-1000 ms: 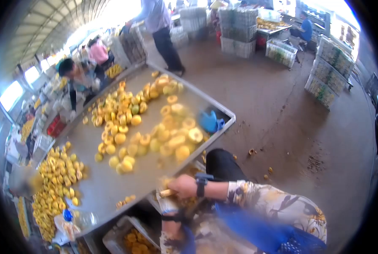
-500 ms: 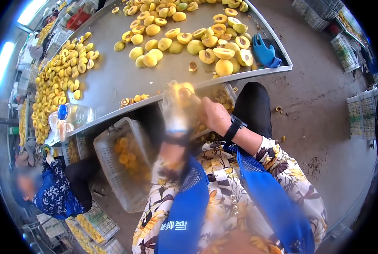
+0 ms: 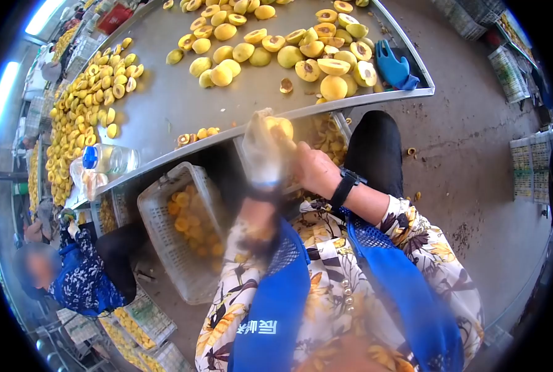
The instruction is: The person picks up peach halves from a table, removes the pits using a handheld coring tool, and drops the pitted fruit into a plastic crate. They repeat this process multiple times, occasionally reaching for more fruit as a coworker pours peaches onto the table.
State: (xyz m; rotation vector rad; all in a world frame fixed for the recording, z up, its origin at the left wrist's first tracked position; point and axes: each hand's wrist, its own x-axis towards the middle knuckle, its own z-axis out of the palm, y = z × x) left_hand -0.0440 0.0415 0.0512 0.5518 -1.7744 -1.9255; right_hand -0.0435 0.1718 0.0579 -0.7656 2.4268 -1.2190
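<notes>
My left hand, in a pale see-through glove, is closed around a yellow peach half just below the table's front edge. Bare and wearing a dark wristwatch, my right hand is curled close against the left one. Whatever its fingers grip is hidden behind the knuckles. Beyond both hands, cut yellow peaches, some with brown pits, lie on the metal table. A small row of peach pieces rests along its near rim.
Below the table stands a plastic crate with peach halves inside. Another crate of pieces is beneath my hands. A blue glove lies in the table corner; a blue-capped bottle lies at left. A co-worker sits to the left.
The view has shifted slightly. My left hand still holds the peach half, now turned a little so more of it shows; my right hand stays beside it.
</notes>
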